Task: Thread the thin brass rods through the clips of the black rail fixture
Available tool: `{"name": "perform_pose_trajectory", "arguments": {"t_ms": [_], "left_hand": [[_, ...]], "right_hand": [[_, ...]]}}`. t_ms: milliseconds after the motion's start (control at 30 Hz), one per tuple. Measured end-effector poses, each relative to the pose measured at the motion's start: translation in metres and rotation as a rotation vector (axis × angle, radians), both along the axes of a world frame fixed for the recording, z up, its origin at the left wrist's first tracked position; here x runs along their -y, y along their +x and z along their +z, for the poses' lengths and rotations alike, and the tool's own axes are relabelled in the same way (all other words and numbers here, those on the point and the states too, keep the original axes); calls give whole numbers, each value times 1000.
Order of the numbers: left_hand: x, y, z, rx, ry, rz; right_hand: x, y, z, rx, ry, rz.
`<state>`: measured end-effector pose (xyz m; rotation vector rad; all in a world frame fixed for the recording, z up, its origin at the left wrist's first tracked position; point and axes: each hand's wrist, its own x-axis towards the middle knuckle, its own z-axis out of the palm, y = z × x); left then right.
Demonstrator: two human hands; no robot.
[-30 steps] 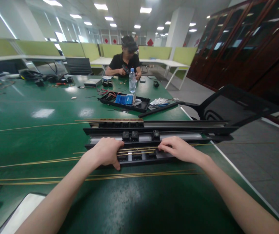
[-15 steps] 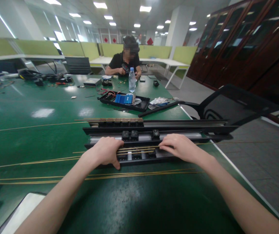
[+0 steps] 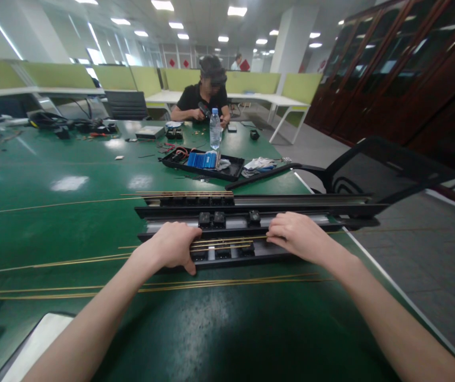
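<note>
My left hand (image 3: 175, 245) spans the near black rail (image 3: 269, 258), its thumb over the front edge and its fingers at the back wall. Thin brass rods (image 3: 221, 246) run lengthwise through this rail and pass under that hand. Black blocks (image 3: 223, 252) sit inside the channel below the rods. Toward the rail's right part, my right hand (image 3: 295, 233) pinches one brass rod between thumb and fingers. Just behind lies a second black rail (image 3: 311, 220) holding several black blocks (image 3: 254, 218).
More brass rods (image 3: 219, 284) lie on the green table (image 3: 211, 329) in front of the rails. Beyond are a black tray (image 3: 233, 167), a water bottle (image 3: 215, 130) and gloves (image 3: 258, 166). A mesh chair (image 3: 390, 170) stands at right. A co-worker (image 3: 207, 93) sits across.
My right hand has moved a little to the right along the rail, with the pinched rod drawn along. My left hand has stayed in place on the rail.
</note>
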<state>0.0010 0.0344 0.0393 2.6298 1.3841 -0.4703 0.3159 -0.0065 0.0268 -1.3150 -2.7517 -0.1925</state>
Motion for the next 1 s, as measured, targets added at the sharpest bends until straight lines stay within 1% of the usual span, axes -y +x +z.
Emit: {"name": "perform_pose_trajectory", "arguments": {"t_ms": [133,467,1000], "left_hand": [[0,0,0,-18,12,-1],[-1,-2,-2,-7,31,-23],[-1,-2,-3,-1,38,-30]], "right_hand": [[1,1,0,42,46,-18],[2,2,3,75,87,-19],[3,3,8,127,47,-69]]}}
